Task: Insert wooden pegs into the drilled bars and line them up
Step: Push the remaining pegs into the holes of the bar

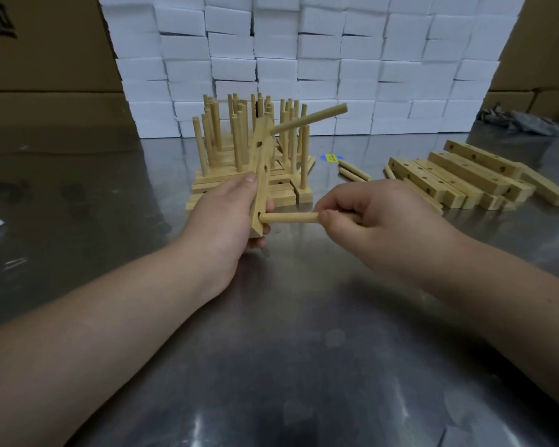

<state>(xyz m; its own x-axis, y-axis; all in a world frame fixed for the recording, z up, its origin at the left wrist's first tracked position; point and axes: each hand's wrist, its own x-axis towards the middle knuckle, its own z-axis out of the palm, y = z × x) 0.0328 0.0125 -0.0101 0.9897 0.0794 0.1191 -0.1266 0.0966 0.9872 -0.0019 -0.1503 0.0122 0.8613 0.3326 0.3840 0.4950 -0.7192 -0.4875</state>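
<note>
Nearest: open stretch of shiny grey metal desk (271,350), forearms cut off at the lower edge. Above it, left hand (226,217) curled round a pale drilled wooden bar (261,175), held on end, slightly tilted. Right hand (378,221) pinching a short round wooden peg (288,217), tip at the bar's lowest hole; depth inside hard to tell. Second peg (309,119) jutting from near the bar's top. Behind, cluster of pegged bars (213,156), partly hidden by the held bar. Rightward, loose pegs (354,172) and pile of empty drilled bars (459,175), reaching the right edge. Farthest, wall of white boxes (304,59).
</note>
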